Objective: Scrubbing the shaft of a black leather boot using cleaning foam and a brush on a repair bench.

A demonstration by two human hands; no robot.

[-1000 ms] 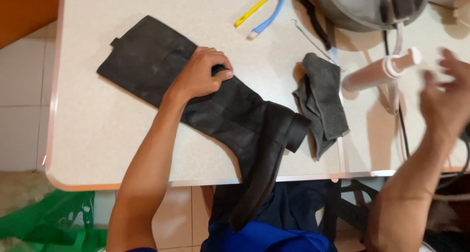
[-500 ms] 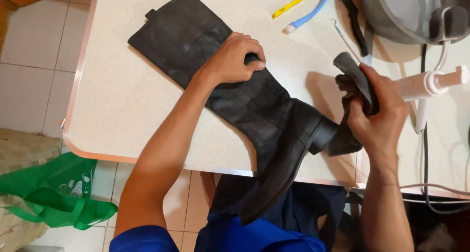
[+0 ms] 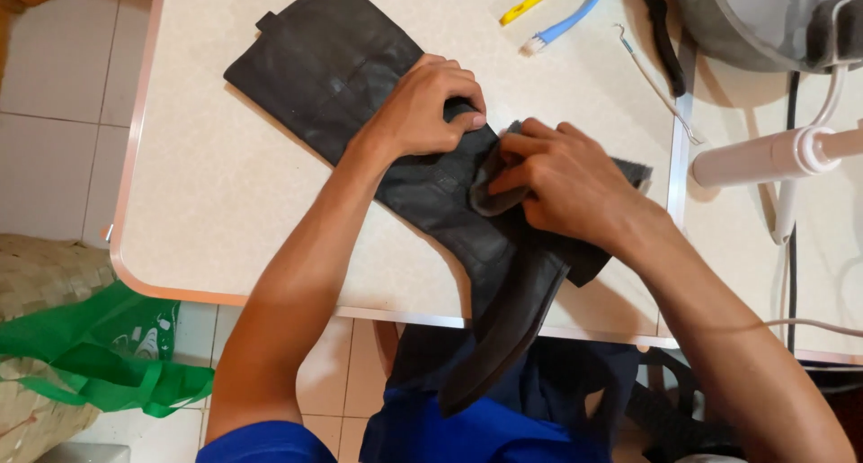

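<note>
A tall black boot (image 3: 333, 76) lies flat across a pale table (image 3: 207, 202), its foot hanging over the near edge. My left hand (image 3: 427, 108) presses down on the boot's shaft near the middle, fingers curled. My right hand (image 3: 557, 189) holds a dark grey cloth (image 3: 629, 171) and pushes it against the boot's ankle, right beside my left hand. Most of the cloth is hidden under my right hand.
A yellow brush (image 3: 535, 0) and a blue-handled toothbrush (image 3: 571, 18) lie at the table's far side. A grey metal bowl (image 3: 764, 22) and a white tube-shaped tool (image 3: 764, 157) with cables sit on the right. A green bag (image 3: 99, 355) lies on the tiled floor at left.
My right hand went to the grey cloth, picked it up, and has brought it left onto the boot's ankle. My left hand stayed pressed on the shaft.
</note>
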